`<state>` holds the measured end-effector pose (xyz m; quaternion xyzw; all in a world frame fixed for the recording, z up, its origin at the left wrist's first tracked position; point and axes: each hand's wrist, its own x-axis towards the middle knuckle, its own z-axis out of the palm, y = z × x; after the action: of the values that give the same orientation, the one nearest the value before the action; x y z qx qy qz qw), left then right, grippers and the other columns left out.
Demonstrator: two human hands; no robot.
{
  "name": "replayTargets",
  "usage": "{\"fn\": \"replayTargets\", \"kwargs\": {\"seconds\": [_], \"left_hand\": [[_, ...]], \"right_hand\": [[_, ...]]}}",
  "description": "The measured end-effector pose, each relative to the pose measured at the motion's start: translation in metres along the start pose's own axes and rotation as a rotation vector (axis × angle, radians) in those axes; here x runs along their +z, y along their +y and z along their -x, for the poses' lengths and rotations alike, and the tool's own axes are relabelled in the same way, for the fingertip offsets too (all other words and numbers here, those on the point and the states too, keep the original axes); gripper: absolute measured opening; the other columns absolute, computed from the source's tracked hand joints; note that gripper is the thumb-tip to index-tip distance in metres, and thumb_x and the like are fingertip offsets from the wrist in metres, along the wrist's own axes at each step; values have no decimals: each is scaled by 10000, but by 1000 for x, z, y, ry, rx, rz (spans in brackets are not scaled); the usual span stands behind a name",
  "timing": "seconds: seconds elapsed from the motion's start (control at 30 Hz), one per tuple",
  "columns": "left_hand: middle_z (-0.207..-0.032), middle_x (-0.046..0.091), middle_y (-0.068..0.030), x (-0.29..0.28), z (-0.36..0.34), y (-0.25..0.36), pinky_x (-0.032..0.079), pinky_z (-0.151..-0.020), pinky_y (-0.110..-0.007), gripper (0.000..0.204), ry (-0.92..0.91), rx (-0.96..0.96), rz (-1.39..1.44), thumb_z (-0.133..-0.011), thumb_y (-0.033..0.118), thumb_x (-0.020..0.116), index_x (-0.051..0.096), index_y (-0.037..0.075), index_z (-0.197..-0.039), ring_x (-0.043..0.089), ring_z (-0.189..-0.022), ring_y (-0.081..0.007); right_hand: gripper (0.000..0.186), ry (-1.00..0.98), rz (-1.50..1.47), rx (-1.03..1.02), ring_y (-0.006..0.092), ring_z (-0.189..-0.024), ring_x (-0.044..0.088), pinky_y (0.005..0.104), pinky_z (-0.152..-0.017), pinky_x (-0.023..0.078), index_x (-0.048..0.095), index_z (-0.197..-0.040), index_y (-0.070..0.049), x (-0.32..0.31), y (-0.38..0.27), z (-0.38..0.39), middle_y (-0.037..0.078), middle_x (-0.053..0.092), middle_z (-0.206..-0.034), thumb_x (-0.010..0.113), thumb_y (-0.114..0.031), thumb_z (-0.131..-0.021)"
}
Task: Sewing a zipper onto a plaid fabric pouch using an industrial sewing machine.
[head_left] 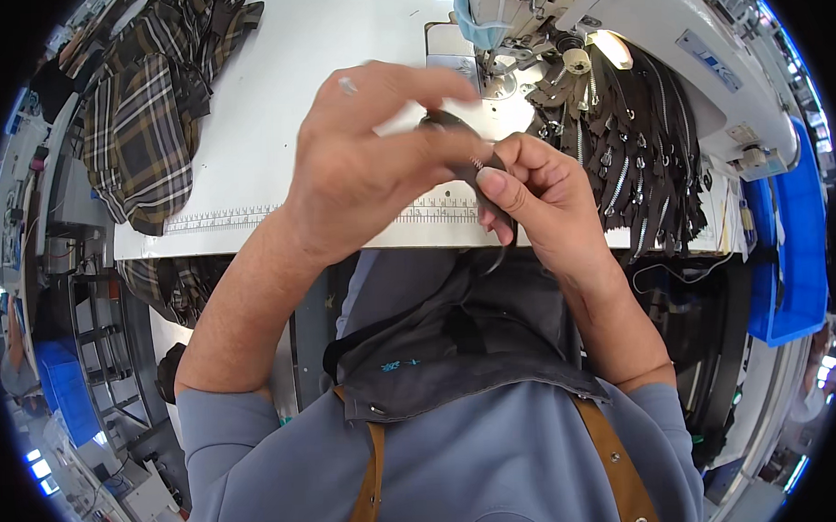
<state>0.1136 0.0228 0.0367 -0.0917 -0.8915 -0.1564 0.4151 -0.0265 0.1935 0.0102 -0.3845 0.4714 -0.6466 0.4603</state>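
A dark zipper (447, 120) with metal teeth bends in a curve in front of me, above the front edge of the white table. Its lower end hangs past that edge, over my apron. My right hand (546, 197) is closed on it, pinching the tape between thumb and fingers. My left hand (364, 157) is raised beside the zipper's upper part, its thumb and fingers smeared by motion. Whether those left fingers grip the tape does not show. Just beyond both hands is the sewing machine's needle area (496, 79), lit by a lamp.
Many dark zippers (631, 152) lie heaped under the white sewing machine arm (706, 76) at right. Plaid cloth pieces (142, 123) cover the table's far left. A ruler strip (223, 218) runs along the front edge. A blue bin (795, 248) stands at right; a blue mask (477, 24) hangs on the machine.
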Motion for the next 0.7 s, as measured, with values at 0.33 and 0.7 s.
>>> {"fn": "replayTargets", "kwargs": {"seconds": [0.33,0.7], "left_hand": [[-1087,686,-87,5,21,-15,541,-829,-281,399,-81,-928,963,-836,83,797,660,-38,-1190,630,-976,-120],[-1081,644,-102,-10,-10,0,518,-773,-295,295,-357,-303,794,-736,28,829,754,77,-1017,647,-908,-187]], "right_hand": [[115,130,101,-33,50,-736,641,213,-628,548,625,-995,16,10,12,-8,52,695,-841,662,-91,-980],[335,-211,-378,193,15,-434,332,190,-409,248,582,-874,-37,-17,4,-7,5,544,-643,511,-299,-1070]]}}
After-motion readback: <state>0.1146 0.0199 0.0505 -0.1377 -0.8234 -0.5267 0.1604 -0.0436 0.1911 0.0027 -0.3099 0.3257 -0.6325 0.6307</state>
